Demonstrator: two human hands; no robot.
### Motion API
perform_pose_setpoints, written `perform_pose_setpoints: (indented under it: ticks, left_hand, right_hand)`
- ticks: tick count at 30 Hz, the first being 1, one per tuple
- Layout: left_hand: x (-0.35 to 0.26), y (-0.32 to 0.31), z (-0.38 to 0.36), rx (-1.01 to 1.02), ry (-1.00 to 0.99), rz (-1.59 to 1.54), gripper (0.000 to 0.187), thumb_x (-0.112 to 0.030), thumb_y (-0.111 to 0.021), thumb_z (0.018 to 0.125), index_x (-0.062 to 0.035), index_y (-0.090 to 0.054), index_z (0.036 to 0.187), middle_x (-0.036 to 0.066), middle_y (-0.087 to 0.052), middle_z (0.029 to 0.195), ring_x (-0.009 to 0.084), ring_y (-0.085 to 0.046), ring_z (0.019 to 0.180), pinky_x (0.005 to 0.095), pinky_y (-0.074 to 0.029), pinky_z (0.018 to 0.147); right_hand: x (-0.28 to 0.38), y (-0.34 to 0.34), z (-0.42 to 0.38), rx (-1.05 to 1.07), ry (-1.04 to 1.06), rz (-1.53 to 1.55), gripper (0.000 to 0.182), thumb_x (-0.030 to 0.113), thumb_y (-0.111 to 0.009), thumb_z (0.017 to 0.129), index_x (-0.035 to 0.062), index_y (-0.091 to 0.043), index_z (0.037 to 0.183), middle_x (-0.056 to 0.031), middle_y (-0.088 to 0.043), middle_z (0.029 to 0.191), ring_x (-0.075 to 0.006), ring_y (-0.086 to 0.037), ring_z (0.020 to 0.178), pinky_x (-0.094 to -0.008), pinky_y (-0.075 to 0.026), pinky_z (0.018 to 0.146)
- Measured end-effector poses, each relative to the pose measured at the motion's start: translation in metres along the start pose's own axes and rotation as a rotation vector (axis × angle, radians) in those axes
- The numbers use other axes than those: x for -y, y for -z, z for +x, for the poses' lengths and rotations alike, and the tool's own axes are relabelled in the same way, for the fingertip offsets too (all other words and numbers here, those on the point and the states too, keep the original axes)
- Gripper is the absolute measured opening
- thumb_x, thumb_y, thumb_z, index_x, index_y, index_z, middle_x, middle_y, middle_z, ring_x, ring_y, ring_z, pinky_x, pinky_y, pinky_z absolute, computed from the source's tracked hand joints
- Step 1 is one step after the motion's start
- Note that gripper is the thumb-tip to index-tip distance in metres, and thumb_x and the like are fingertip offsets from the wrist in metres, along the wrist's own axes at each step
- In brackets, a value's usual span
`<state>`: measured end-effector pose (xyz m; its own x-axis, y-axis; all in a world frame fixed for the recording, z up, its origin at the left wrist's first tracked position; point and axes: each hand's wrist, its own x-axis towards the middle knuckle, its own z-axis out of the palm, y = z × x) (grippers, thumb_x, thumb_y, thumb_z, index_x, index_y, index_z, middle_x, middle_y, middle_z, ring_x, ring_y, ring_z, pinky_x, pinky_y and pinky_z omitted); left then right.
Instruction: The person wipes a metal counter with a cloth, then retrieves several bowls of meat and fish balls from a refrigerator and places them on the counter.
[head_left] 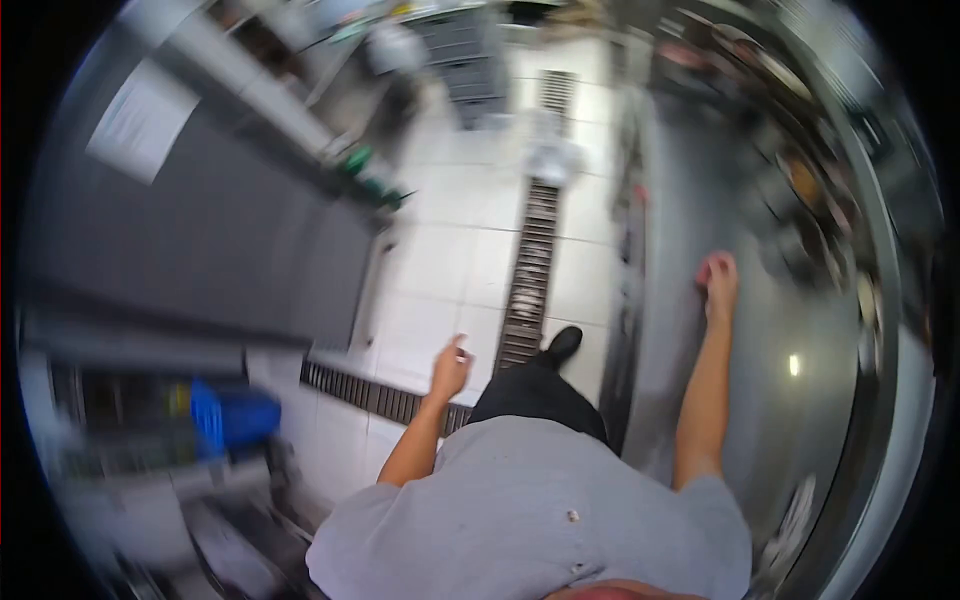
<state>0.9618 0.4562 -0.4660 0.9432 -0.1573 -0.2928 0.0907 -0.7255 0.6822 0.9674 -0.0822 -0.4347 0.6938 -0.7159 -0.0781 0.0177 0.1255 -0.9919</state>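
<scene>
My left hand (452,370) hangs over the tiled floor, away from any surface. Its fingers are loosely bent with a gap between them, and I see nothing held. Over the long steel counter (690,190) on the right is my right hand (722,285), its fingers curled in. Something pinkish-red shows at the fingertips; blur hides whether it is an object or the fingers themselves. Whether this hand touches the counter cannot be made out.
Blurred pans and bowls (800,240) line the counter's far side. A floor drain grate (533,260) runs ahead along the white tiles. At left stand a grey cabinet (220,220) and a blue bin (232,415). Grey crates (465,55) are stacked farther off.
</scene>
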Motion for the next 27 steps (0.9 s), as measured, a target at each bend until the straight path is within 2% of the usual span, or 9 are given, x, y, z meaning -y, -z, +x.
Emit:
perform_pose_setpoints:
  ticks: [2,5,8,13,14,18,22,26,27]
  left_hand:
    - [0.033,-0.009,-0.048,0.021,0.02,0.046,0.049,-0.014,-0.064,0.081,-0.0057,-0.048,0.126,0.02,-0.064,0.094,0.0365,-0.06,0.091,0.0422,-0.048,0.081]
    - [0.065,-0.013,-0.117,-0.134,0.116,-0.015,0.05,-0.016,-0.065,0.08,-0.0063,-0.048,0.127,0.02,-0.064,0.093,0.0361,-0.06,0.093,0.0424,-0.048,0.081]
    - [0.109,-0.001,-0.174,-0.235,0.356,-0.16,0.05,-0.017,-0.065,0.081,-0.0065,-0.048,0.126,0.019,-0.064,0.092,0.036,-0.06,0.092,0.0419,-0.048,0.08]
    - [0.201,0.004,-0.281,-0.428,0.638,-0.251,0.048,-0.018,-0.067,0.079,-0.0065,-0.051,0.124,0.018,-0.065,0.091,0.0329,-0.062,0.088,0.0409,-0.049,0.077]
    - [0.22,0.006,-0.304,-0.442,0.743,-0.273,0.048,-0.019,-0.067,0.079,-0.0065,-0.052,0.123,0.018,-0.065,0.091,0.0327,-0.063,0.088,0.0414,-0.049,0.077]
    - [0.297,0.013,-0.395,-0.618,0.833,-0.32,0.049,-0.02,-0.068,0.078,-0.0057,-0.052,0.123,0.017,-0.066,0.084,0.0334,-0.064,0.083,0.0427,-0.05,0.076]
    - [0.353,0.043,-0.47,-0.742,1.133,-0.35,0.049,-0.021,-0.069,0.077,-0.0045,-0.053,0.12,0.017,-0.066,0.081,0.0332,-0.064,0.079,0.0415,-0.05,0.074]
    - [0.391,0.104,-0.491,-0.842,1.137,-0.304,0.048,-0.022,-0.069,0.078,-0.0034,-0.054,0.12,0.016,-0.066,0.08,0.0312,-0.064,0.077,0.0404,-0.05,0.073]
    - [0.402,0.121,-0.487,-0.862,1.145,-0.338,0.048,-0.022,-0.068,0.078,-0.0028,-0.054,0.119,0.016,-0.066,0.08,0.0302,-0.065,0.077,0.0399,-0.05,0.072]
  right_hand:
    - [-0.012,-0.055,-0.039,0.177,-0.125,-0.046,0.003,0.007,-0.05,0.09,0.006,-0.051,0.088,-0.0012,-0.049,0.068,-0.0092,-0.047,0.056,-0.0239,-0.041,0.047]
    - [-0.046,-0.122,-0.106,0.621,-0.122,-0.19,0.003,0.008,-0.05,0.09,0.0058,-0.051,0.092,-0.0041,-0.055,0.074,-0.0111,-0.053,0.06,-0.0249,-0.046,0.05]
    - [-0.067,-0.201,-0.187,0.9,-0.183,-0.338,0.008,0.009,-0.052,0.089,0.0056,-0.054,0.096,-0.0056,-0.059,0.077,-0.0132,-0.058,0.065,-0.0259,-0.051,0.054]
    - [-0.094,-0.32,-0.325,1.347,0.017,-0.612,0.007,0.009,-0.052,0.09,0.0031,-0.055,0.092,-0.0054,-0.06,0.077,-0.0118,-0.059,0.066,-0.0245,-0.049,0.055]
    - [-0.098,-0.344,-0.357,1.398,-0.054,-0.583,0.008,0.01,-0.053,0.089,0.0027,-0.055,0.091,-0.0056,-0.061,0.077,-0.012,-0.059,0.065,-0.0252,-0.05,0.054]
    - [-0.163,-0.422,-0.461,1.618,0.066,-0.703,0.008,0.01,-0.052,0.089,0.0036,-0.056,0.092,-0.0065,-0.061,0.075,-0.0138,-0.06,0.063,-0.0282,-0.051,0.051]
    - [-0.216,-0.461,-0.547,1.843,0.179,-0.817,0.014,0.017,-0.052,0.09,0.0044,-0.056,0.094,-0.0084,-0.062,0.074,-0.0163,-0.062,0.062,-0.0307,-0.051,0.052]
    - [-0.219,-0.498,-0.607,1.926,0.028,-0.881,0.025,0.027,-0.051,0.093,0.0029,-0.055,0.098,-0.0111,-0.063,0.077,-0.0184,-0.063,0.066,-0.0324,-0.051,0.057]
    - [-0.238,-0.507,-0.61,1.907,0.126,-0.911,0.026,0.028,-0.051,0.093,0.0023,-0.054,0.099,-0.0117,-0.063,0.076,-0.0189,-0.063,0.065,-0.0331,-0.051,0.057]
